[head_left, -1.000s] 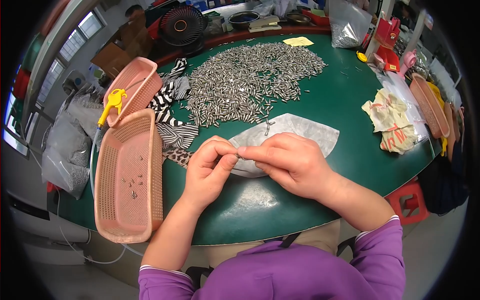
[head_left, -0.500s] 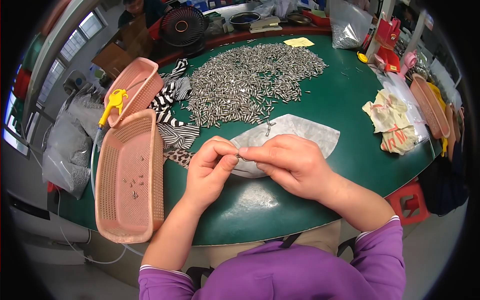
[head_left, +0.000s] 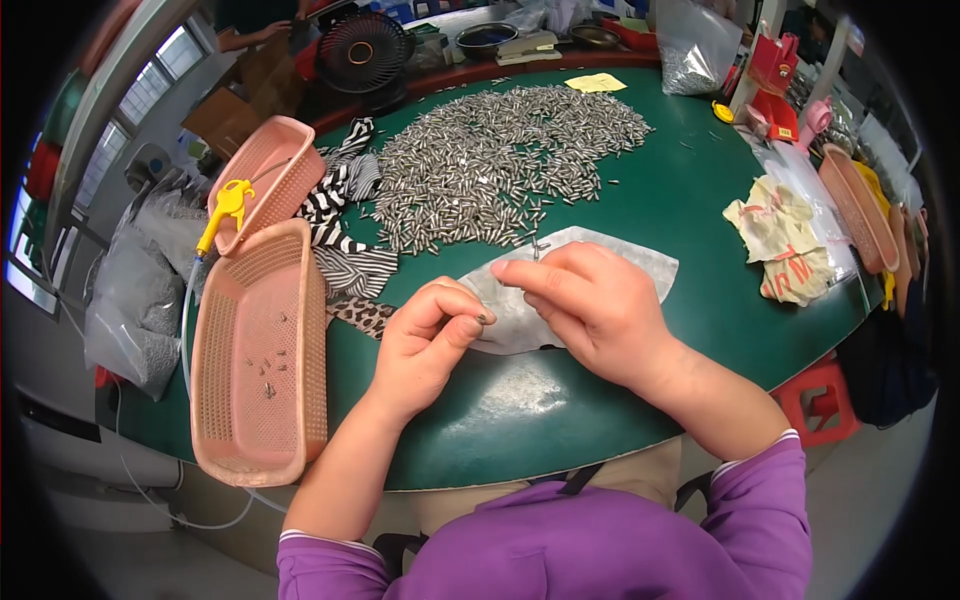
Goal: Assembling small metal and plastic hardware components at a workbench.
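Note:
Between the thumb and forefinger of my left hand [head_left: 420, 345] a small metal pin [head_left: 482, 319] is pinched, only its tip showing. Up and to the right of it, my right hand [head_left: 605, 315] hovers with its fingers closed together; whatever they may hold is hidden. Both hands are over a grey-white cloth [head_left: 640, 272] on the green table [head_left: 690, 200]. A couple of loose metal pins [head_left: 538, 248] lie at the cloth's far edge, just past my right fingers. Beyond spreads a big heap of silvery metal pins [head_left: 490, 165].
At left a pink plastic basket [head_left: 312, 400] holds several pins; behind it stands another pink basket [head_left: 225, 235] with a yellow air gun [head_left: 230, 205]. Striped cloths [head_left: 355, 265] lie beside them. A black fan [head_left: 362, 52] and a co-worker's arm [head_left: 255, 37] are behind. Crumpled yellowish cloth [head_left: 785, 240] lies right.
My right hand has drawn away from my left, up and to the right; the fingertips had met before. My left hand keeps its pinch. The co-worker behind has shifted.

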`<state>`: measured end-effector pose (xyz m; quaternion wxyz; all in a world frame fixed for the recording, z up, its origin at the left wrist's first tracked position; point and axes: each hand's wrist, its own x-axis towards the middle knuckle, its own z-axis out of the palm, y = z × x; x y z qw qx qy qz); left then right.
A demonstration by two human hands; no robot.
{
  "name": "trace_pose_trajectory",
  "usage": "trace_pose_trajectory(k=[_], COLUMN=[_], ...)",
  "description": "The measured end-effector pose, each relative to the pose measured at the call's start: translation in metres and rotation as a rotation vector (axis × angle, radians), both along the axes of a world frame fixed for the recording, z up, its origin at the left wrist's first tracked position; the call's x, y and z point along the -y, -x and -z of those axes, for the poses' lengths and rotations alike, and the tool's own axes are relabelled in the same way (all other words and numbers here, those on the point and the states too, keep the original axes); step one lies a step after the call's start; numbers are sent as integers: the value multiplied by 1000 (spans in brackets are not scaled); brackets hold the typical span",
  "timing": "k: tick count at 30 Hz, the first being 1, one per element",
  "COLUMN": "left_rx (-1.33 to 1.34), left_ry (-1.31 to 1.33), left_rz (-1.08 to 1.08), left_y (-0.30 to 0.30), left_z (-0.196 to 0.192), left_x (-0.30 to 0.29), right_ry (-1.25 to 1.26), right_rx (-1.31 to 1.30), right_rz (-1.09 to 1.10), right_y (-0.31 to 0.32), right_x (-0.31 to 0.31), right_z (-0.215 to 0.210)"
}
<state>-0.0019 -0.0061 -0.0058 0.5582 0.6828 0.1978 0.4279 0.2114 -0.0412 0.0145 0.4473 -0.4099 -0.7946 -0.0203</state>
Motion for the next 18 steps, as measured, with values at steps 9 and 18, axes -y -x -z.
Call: trace_pose_trajectory(k=[9,18], left_rx=[106,220], left_ry=[78,478], left_rz=[21,44], left_y=[-2,-5], left_z=[1,9], left_x=[2,-4], right_ry=[160,287], right_rx=[-124,-24], right_rz=[108,253], right_y=[-10,-30], right_x=[-6,-30], right_z=[8,23])
